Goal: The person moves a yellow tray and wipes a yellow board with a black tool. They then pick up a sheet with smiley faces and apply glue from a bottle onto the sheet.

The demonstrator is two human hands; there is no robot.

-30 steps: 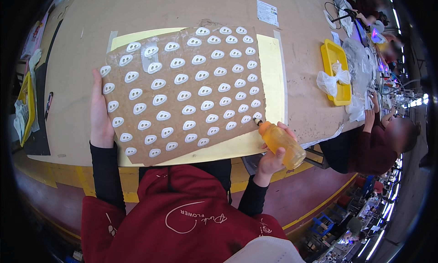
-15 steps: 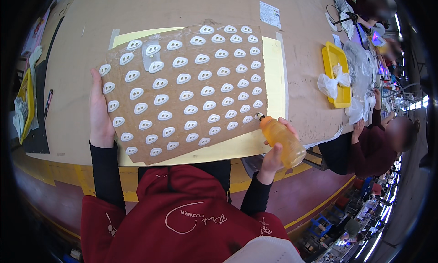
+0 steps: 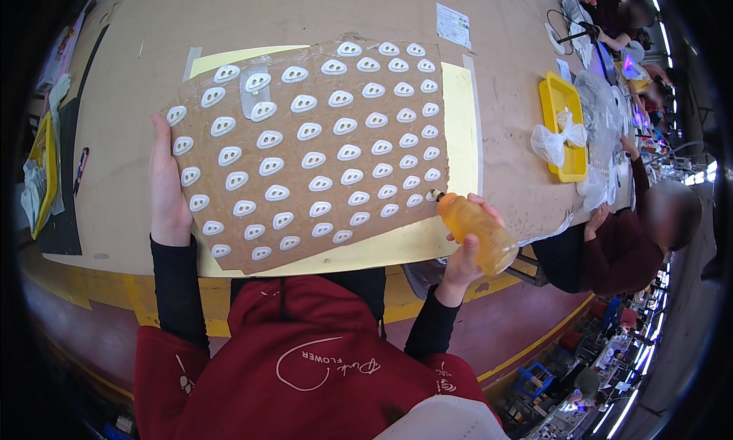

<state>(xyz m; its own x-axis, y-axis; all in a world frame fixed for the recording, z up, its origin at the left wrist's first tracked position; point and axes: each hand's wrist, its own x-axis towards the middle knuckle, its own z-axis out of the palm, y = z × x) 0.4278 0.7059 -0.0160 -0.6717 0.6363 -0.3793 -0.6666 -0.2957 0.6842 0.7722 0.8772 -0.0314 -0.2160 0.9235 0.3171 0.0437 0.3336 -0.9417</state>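
Note:
A brown cardboard sheet (image 3: 301, 224) lies slanted before me, covered with rows of small white rounded-triangular pieces (image 3: 345, 126), each with two dark-rimmed holes. My left hand (image 3: 167, 192) grips the sheet's left edge, thumb along the side and the other fingers hidden beneath it. In my right hand (image 3: 463, 263) is a squeeze bottle (image 3: 481, 232) of amber liquid, tilted with its narrow dark tip pointing left. The tip is at the white piece on the sheet's lower right corner and partly covers it. Whether they touch, I cannot tell.
Yellow paper (image 3: 460, 134) is taped under the sheet. A yellow tray (image 3: 548, 108) with knotted plastic bags stands right, another yellow tray (image 3: 50, 169) far left near a pen (image 3: 81, 169). A printed paper (image 3: 453, 24) lies beyond. A co-worker (image 3: 622, 249) sits at the right.
My right hand and the bottle have shifted slightly right, the tip staying by the corner piece. The left hand keeps its place. The co-worker at the right has moved a little.

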